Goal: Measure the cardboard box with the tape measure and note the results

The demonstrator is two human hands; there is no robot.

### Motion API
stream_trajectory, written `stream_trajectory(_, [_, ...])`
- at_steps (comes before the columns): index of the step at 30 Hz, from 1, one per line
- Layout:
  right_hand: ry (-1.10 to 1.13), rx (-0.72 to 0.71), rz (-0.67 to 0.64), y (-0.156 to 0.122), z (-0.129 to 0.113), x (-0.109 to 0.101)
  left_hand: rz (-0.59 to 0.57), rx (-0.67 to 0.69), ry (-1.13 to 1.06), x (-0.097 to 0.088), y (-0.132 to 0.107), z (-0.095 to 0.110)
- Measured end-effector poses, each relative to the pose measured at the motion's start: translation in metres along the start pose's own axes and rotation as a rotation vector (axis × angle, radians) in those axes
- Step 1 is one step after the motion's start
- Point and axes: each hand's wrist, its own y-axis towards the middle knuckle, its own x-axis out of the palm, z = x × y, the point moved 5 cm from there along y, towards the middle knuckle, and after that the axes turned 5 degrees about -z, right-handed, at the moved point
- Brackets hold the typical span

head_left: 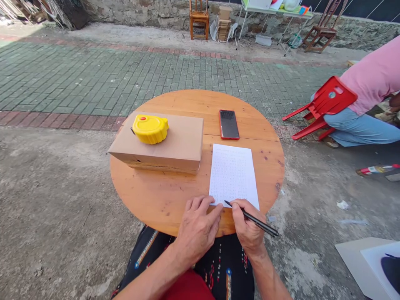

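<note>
Gripping a black pen (251, 218) in your right hand (248, 227), you are resting its tip at the lower edge of a white sheet of paper (233, 175) covered in faint rows of print. Your left hand (196, 229) is lying flat and empty, its fingers pressing the table just beside the sheet's near left corner. The paper is lying on the right half of a small round wooden table (162, 196). A red-edged phone (229, 124) is sitting face up just beyond it. To the left, a yellow tape measure (150, 128) is sitting on a cardboard box (181, 143). Off to the right, a person in a pink top (371, 77) is crouching near a tipped red plastic chair (325, 102).
</note>
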Motion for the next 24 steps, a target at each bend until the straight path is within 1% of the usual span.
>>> stream_trajectory(11, [-0.011,0.01,-0.008,0.0001,-0.001,-0.0009,-0.004,-0.004,-0.01,-0.0004,0.0003,-0.0004])
stream_trajectory(18, [-0.013,0.025,-0.039,0.0028,-0.0014,0.0002,0.002,-0.003,-0.015,-0.0015,0.0004,0.0003])
stream_trajectory(24, [-0.021,0.026,-0.001,0.0035,-0.002,-0.0011,-0.005,-0.007,-0.019,-0.0011,-0.0003,0.0006])
